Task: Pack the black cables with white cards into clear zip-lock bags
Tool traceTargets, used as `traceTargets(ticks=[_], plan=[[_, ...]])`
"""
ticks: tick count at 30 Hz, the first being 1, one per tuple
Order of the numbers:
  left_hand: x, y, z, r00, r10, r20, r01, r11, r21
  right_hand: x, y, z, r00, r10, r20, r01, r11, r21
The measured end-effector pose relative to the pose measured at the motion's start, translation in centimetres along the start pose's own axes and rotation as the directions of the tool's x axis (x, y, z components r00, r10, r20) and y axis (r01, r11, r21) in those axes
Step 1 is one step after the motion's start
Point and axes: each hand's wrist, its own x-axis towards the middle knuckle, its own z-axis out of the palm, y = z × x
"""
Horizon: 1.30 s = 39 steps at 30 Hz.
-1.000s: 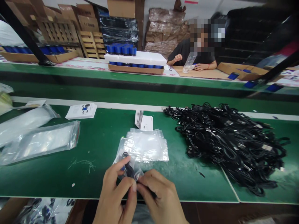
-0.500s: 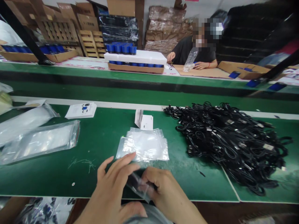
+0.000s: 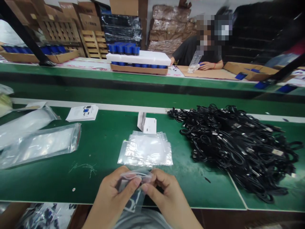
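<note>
Around the stack of clear zip bags (image 3: 146, 149) on the green bench (image 3: 100, 178): right of it, close by, a big tangled heap of black cables (image 3: 235, 146). Just behind it stands a small stack of white cards (image 3: 146, 124). Further back and to the left lies a printed leaflet (image 3: 82, 113), and well left are two large plastic sleeves (image 3: 40, 144). Nothing lies between the stack and the hands.

Just in front of the stack, at the bench edge, the left hand (image 3: 111, 197) and right hand (image 3: 164, 197) are both closed, thumb and forefinger pinching the top edge of a small bag (image 3: 135, 181). It hangs down between them with something dark inside, too blurred to name.

Far behind the stack, a cardboard tray (image 3: 138, 70) holds blue-capped pieces under a white foam slab (image 3: 138, 58). A co-worker's hand (image 3: 206, 65) rests near a clear bottle (image 3: 194, 62).
</note>
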Motion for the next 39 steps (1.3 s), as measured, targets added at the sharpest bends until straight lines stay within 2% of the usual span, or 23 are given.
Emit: traceTargets(ticks=[3,6,11,18,24,27,30,34,36,39], plan=[[-0.2,-0.3,0.7,0.997,-0.056,-0.057,0.051,0.995,-0.091,0.2,0.1,0.3,0.999,-0.046,-0.029,0.046,0.999,-0.012],[-0.2,-0.7,0.9,0.997,-0.072,-0.022,0.069,0.993,-0.091,0.2,0.2,0.5,0.996,-0.081,-0.034,0.080,0.997,-0.015],[0.0,-1.4,0.3,1.000,-0.019,0.005,0.019,0.999,-0.050,0.1,0.6,0.3,0.982,-0.136,-0.132,0.136,0.991,-0.010],[0.4,-1.9,-0.4,0.998,0.056,-0.006,-0.056,0.998,0.023,0.3,0.4,-0.3,0.985,-0.110,-0.135,0.106,0.994,-0.038],[0.2,-1.8,-0.5,0.998,0.002,-0.069,-0.005,0.999,-0.038,0.4,0.2,-0.6,0.974,-0.163,-0.159,0.137,0.977,-0.164],[0.1,-1.9,-0.5,0.996,0.043,-0.079,-0.046,0.999,-0.027,0.4,0.2,-0.7,0.969,-0.206,-0.135,0.176,0.963,-0.204],[0.1,-1.8,-0.6,0.983,0.082,-0.163,-0.083,0.997,0.004,0.4,0.1,-0.9,0.963,-0.243,-0.119,0.210,0.949,-0.235],[0.3,-1.4,-0.8,0.953,0.269,-0.140,-0.249,0.958,0.141,0.3,0.1,-1.1,0.950,-0.289,-0.115,0.254,0.935,-0.249],[0.3,-1.2,-0.9,0.932,0.333,-0.142,-0.309,0.936,0.169,0.2,0.2,-1.0,0.955,-0.274,-0.116,0.240,0.940,-0.242],[0.2,-1.2,-0.8,0.923,0.333,-0.192,-0.312,0.941,0.132,0.2,0.5,-0.8,0.972,-0.196,-0.130,0.170,0.968,-0.184]])
